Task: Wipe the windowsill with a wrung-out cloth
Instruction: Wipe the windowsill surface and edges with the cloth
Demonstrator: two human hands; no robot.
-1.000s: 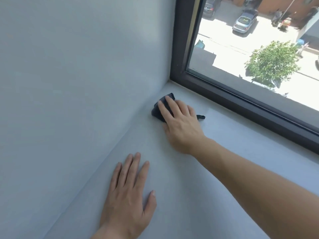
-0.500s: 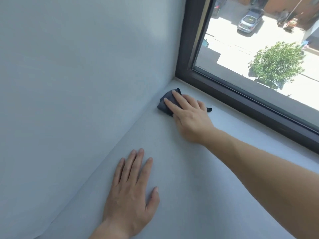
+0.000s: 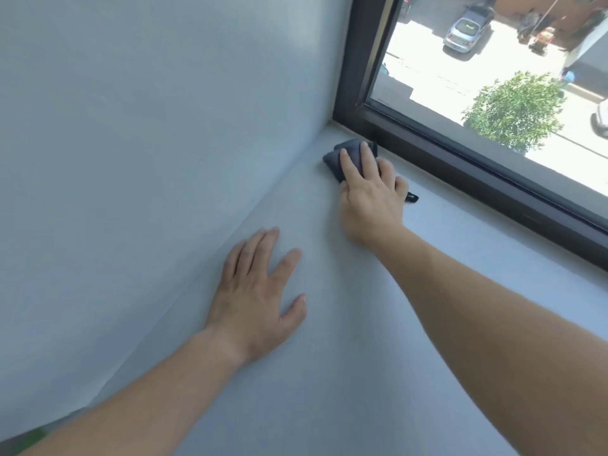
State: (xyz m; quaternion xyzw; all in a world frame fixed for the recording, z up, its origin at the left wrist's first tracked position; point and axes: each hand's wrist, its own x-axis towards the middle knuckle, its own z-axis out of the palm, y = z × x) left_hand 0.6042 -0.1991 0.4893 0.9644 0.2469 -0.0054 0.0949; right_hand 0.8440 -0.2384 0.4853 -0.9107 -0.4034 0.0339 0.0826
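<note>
Cloth worked into the sill's far corner.
Right hand (image 3: 371,205) presses the cloth (image 3: 340,153) under straight, close-set fingers (image 3: 349,167), fingertips near the frame (image 3: 493,179); left hand (image 3: 260,291), fingers spread flat on the sill (image 3: 477,232), likely braces the reach.

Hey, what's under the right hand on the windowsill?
A dark cloth, pressed onto the windowsill by the right hand's straight fingers, near the window frame. Its far end and a small tab show; the part beneath the palm is covered.
</note>
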